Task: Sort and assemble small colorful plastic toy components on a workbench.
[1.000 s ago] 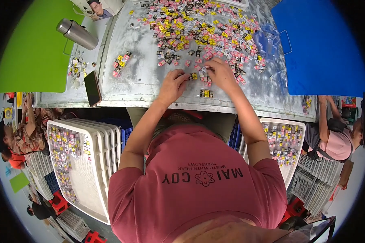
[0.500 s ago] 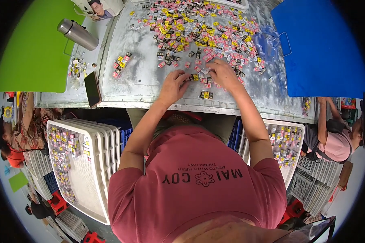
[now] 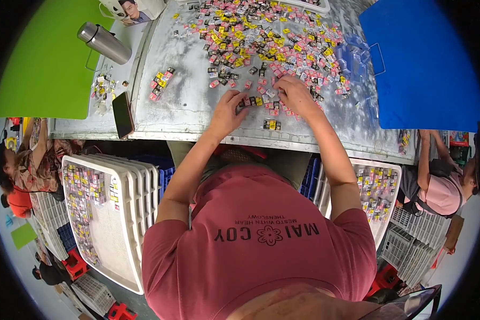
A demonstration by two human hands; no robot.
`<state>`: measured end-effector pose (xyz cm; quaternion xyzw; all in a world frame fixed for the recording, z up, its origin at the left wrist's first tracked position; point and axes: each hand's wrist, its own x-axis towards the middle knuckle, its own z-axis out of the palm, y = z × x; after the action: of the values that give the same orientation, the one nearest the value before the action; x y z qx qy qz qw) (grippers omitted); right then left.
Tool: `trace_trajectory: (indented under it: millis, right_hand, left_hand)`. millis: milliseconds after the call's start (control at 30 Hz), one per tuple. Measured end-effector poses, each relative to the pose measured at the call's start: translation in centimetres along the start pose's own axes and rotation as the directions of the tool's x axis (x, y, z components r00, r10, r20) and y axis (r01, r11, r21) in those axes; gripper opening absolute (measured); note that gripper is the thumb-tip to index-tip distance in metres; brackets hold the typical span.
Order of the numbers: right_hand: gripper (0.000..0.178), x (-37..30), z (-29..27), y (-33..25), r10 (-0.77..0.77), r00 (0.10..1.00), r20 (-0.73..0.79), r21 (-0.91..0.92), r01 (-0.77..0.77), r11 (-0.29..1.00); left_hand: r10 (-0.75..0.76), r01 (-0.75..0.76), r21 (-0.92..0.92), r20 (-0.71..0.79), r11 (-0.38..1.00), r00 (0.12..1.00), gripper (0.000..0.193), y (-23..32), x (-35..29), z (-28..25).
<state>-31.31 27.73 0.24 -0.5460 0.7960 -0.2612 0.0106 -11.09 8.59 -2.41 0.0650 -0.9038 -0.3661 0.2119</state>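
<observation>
My left hand (image 3: 229,113) rests near the table's front edge, thumb and fingers closed on the left end of a short row of small black, pink and yellow pieces (image 3: 254,101). Just to the right, my right hand (image 3: 296,97) bends its fingers down among loose pink and white pieces; its fingertips are pinched, and what lies between them is too small to make out. A short row of black and yellow pieces (image 3: 272,125) lies between my forearms. Beyond both hands spreads a large heap of mixed small pieces (image 3: 266,42).
At the left lie a grouped cluster of pieces (image 3: 161,84), a phone (image 3: 122,115) and a steel flask (image 3: 105,44). Clear plastic cases (image 3: 352,58) sit at the right beside a blue board (image 3: 421,64). White trays (image 3: 129,229) flank my lap. Other people work at both sides.
Both hands stay in nearly the same place, with only slight finger movement. The right hand's fingers have shifted a little among the loose pieces; the whole view has moved slightly.
</observation>
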Motion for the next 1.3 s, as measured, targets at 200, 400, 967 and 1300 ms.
trace_trajectory:
  millis: [200,400,967,1300]
  right_hand:
    - [0.033,1.0,-1.7,-1.7,-0.026,0.983,0.182,0.017,0.023,1.0]
    - [0.037,0.9,-1.1,-2.2,0.018,0.97,0.243,0.152,-0.056,0.987]
    - [0.034,0.3,0.9,-2.0,-0.042,0.994,0.101,0.138,0.028,0.99]
    - [0.03,-3.0,-3.1,-6.6,0.09,0.988,0.128,0.178,-0.112,0.978]
  left_hand:
    - [-0.041,0.041,-0.023,0.001,0.999,0.999,0.045,0.0,0.3,0.0]
    - [-0.045,0.045,0.092,-0.008,0.995,0.999,0.042,1.0,1.0,0.5]
    - [0.047,-0.031,0.142,-0.111,0.989,0.993,0.034,0.0,1.6,1.9]
    - [0.057,-0.056,0.024,-0.028,0.998,0.998,0.032,4.5,0.1,-1.0]
